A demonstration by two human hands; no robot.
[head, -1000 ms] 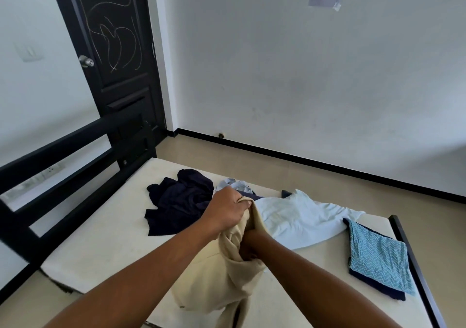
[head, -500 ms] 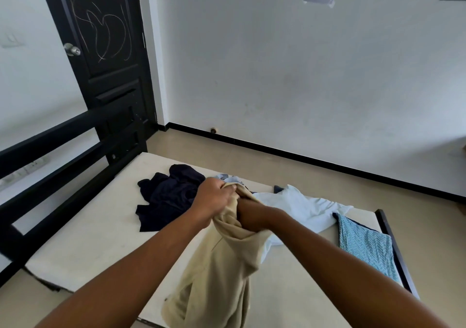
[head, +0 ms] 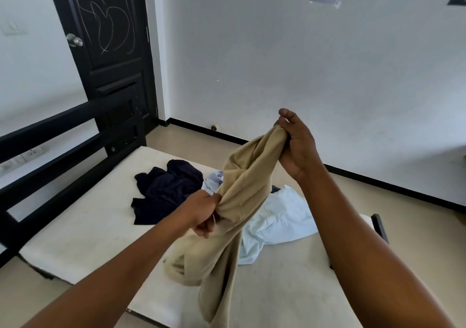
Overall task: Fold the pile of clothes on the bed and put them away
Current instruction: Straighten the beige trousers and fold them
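Right now your right hand (head: 297, 146) is the higher one, fingers curled and pinching the top end of the beige garment (head: 242, 189). Your left hand (head: 201, 214) sits lower and to the left, clamped round a bunch of the same cloth. Between them the fabric runs as a twisted diagonal, and the rest hangs below your left hand, its tail on the mattress (head: 75, 239). To untwist it, you probably need to draw your hands apart along that line. A navy garment (head: 166, 189) and pale blue shirt (head: 285, 216) lie unfolded behind.

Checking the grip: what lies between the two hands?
Head view: the beige garment, twisted, runs from the left hand up to the right hand.
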